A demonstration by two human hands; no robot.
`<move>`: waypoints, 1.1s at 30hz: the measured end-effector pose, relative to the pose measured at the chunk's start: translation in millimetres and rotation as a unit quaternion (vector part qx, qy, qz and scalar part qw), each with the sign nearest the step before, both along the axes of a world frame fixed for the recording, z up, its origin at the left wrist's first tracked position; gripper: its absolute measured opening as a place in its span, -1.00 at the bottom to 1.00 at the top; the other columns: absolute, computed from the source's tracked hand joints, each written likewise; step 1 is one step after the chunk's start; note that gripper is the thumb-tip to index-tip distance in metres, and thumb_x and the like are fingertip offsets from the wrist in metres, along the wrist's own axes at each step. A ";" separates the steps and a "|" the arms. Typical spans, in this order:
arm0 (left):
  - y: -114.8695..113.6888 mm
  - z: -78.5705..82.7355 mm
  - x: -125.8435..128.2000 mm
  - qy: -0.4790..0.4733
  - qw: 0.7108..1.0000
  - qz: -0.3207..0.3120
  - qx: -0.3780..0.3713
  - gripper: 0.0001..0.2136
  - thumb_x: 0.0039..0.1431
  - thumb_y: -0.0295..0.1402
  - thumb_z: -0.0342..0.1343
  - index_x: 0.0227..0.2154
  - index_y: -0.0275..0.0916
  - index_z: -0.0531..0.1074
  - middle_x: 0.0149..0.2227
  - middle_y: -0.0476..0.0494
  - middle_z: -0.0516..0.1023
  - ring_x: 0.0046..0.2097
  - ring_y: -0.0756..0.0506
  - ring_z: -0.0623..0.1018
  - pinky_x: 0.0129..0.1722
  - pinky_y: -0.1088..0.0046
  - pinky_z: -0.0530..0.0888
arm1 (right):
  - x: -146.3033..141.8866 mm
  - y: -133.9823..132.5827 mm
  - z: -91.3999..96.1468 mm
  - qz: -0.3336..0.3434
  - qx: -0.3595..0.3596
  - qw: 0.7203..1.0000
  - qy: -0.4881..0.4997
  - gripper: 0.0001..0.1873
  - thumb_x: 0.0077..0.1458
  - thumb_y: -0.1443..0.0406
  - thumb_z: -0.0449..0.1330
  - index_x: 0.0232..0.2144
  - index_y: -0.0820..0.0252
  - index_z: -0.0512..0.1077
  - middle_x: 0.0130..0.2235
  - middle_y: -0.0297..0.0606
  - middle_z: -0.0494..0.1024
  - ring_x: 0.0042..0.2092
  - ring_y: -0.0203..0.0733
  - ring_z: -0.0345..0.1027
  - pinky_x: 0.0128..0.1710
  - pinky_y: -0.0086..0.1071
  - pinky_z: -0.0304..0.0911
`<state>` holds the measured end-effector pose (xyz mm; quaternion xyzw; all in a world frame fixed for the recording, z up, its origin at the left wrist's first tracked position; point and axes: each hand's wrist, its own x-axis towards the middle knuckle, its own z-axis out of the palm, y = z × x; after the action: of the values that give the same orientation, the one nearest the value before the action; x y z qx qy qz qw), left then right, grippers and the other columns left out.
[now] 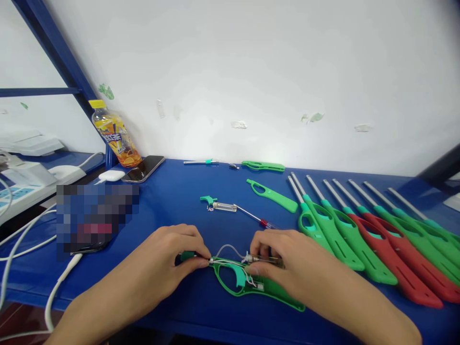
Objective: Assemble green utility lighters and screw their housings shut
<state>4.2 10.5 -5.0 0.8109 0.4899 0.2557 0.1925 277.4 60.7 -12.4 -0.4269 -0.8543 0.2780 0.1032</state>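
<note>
An opened green lighter handle half (273, 290) lies on the blue table between my hands, its inside facing up. A teal trigger (239, 276) sits in it, with thin pale wires alongside. My left hand (176, 251) pinches the lighter's neck end, at the left tip of the handle; a dark green piece shows between the fingers. My right hand (287, 258) grips a clear fuel tank (265, 259) above the handle, partly hidden by the fingers. From the tank's metal end a thin hose (230, 247) arches toward my left fingertips.
Several assembled green and red lighters (381, 244) lie in a row at right. Loose green handle halves (276, 197), a tank with trigger (224, 207) and a metal rod (197, 162) lie behind my hands. At left are a drink bottle (117, 136), phone (145, 168) and white cables (53, 287).
</note>
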 end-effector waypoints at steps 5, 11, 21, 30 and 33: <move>0.0 -0.9 3.8 -0.010 1.000 0.006 -0.010 -0.79 0.25 -0.54 0.28 -0.36 -0.06 0.69 -0.36 0.07 0.67 -0.35 -0.02 0.66 -0.38 0.58 0.48 | 0.1 -1.1 -0.8 -0.002 -0.004 1.000 0.002 -0.86 0.27 0.21 0.35 -0.33 -0.03 0.47 -0.36 -0.48 0.59 -0.34 -0.18 0.43 -0.40 -0.33 0.13; -0.2 -2.4 3.3 -0.016 0.999 0.010 -0.027 -0.77 0.26 -0.58 0.27 -0.35 -0.06 0.68 -0.35 0.09 0.65 -0.33 -0.01 0.64 -0.34 0.57 0.46 | -0.8 -1.6 0.3 -0.004 -0.017 1.000 0.003 -0.86 0.28 0.22 0.34 -0.33 -0.02 0.46 -0.37 -0.49 0.58 -0.35 -0.18 0.41 -0.39 -0.32 0.12; -7.9 -10.9 3.5 0.022 0.996 0.041 -0.077 -0.76 0.41 -0.45 0.13 -0.33 -0.07 0.65 -0.19 0.01 0.59 -0.16 -0.07 0.58 -0.15 0.46 0.42 | 5.6 -2.6 18.7 -0.011 -0.027 1.000 -0.008 -0.79 0.39 0.12 0.22 -0.31 -0.03 0.52 -0.43 -0.49 0.56 -0.42 -0.24 0.33 -0.43 -0.35 0.09; -6.8 -12.6 4.8 0.018 0.996 0.021 -0.079 -0.76 0.44 -0.50 0.11 -0.19 -0.02 0.62 -0.14 0.07 0.58 -0.10 -0.03 0.58 -0.08 0.51 0.40 | 23.6 -0.8 18.8 -0.023 -0.076 0.996 -0.035 -0.86 0.32 0.10 0.27 -0.31 -0.13 0.59 -0.41 -0.52 0.62 -0.38 -0.23 0.41 -0.40 -0.36 0.16; -10.6 -12.7 3.5 0.053 0.996 0.007 -0.074 -0.64 0.49 -0.49 0.04 0.12 0.13 0.53 0.01 0.04 0.54 0.01 -0.06 0.56 0.01 0.49 0.40 | 25.9 -4.4 15.9 -0.022 -0.078 0.996 -0.031 -0.87 0.31 0.10 0.29 -0.29 -0.13 0.61 -0.36 -0.49 0.64 -0.34 -0.21 0.47 -0.37 -0.35 0.19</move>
<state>7.7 -0.1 -17.7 0.8033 0.5229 0.1771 0.2235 303.3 56.4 3.6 -0.4606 -0.8232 0.3283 0.0489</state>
